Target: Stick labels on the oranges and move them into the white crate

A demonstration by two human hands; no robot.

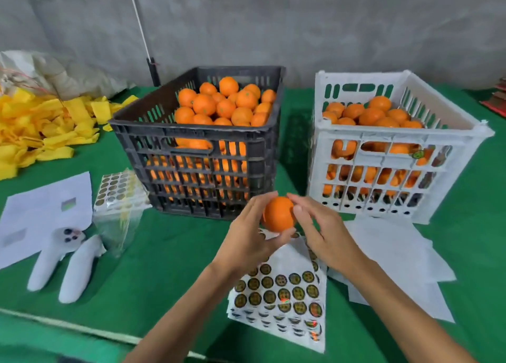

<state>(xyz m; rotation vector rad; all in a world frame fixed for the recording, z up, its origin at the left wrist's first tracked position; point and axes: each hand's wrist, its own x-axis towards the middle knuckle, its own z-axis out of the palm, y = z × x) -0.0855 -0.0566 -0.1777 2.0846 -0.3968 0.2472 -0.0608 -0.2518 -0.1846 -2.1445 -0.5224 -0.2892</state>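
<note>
My left hand (250, 235) grips an orange (278, 214) from below and the left, holding it above the table in front of the crates. My right hand (319, 231) touches the orange's right side with its fingertips; whether a label sits under them is hidden. A sheet of round dark labels (282, 291) lies on the table under my hands. The black crate (191, 143) at the centre is piled with oranges. The white crate (383, 146) on the right also holds several oranges.
White backing sheets (397, 256) lie right of the labels. On the left are another label sheet in clear wrap (117, 190), white papers (46, 212), white gloves (65, 261) and a heap of yellow foam nets (41, 127). Green cloth covers the table.
</note>
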